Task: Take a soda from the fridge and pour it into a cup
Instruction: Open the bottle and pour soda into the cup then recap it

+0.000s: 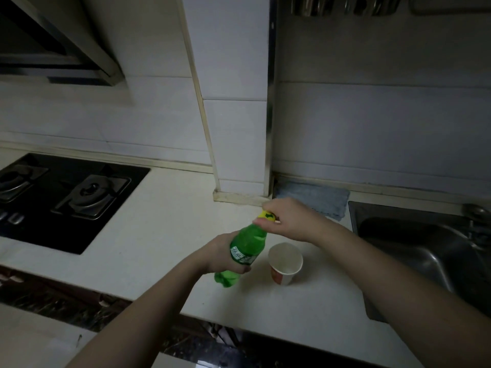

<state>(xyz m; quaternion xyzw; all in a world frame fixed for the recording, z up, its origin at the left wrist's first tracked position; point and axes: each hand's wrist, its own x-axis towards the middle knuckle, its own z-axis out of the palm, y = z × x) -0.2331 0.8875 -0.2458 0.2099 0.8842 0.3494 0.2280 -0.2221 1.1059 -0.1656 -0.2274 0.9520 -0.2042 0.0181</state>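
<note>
The right hand point(288, 221) has its thumb and fingers curled round the yellow cap point(267, 216) of a green soda bottle point(245, 252), pinching it from the far right side, the thumb lying across the near edge of the cap. The left hand point(221, 254) grips the bottle round its labelled middle from the left, fingers wrapped behind and under it so that only the knuckles and the fingertips below the label show. The bottle is tilted, its cap end leaning far and to the right, its lobed base nearer and lower; whether the base touches the white counter point(164, 235) cannot be told (the view looks steeply down on it). Just right of the base a paper cup point(285, 262) stands on the counter, mouth up, white inside with a red print on its outer wall, apart from the bottle and beneath the right wrist. Both bare forearms reach in from the near edge. Farther right a steel sink point(414, 251) is set into the counter, and a blue-grey cloth point(316, 199) lies at the far side against the tiled wall point(233, 88). To the far left sits a black gas hob point(66, 200) with two burners, and a range hood point(53, 49) hangs above it
</note>
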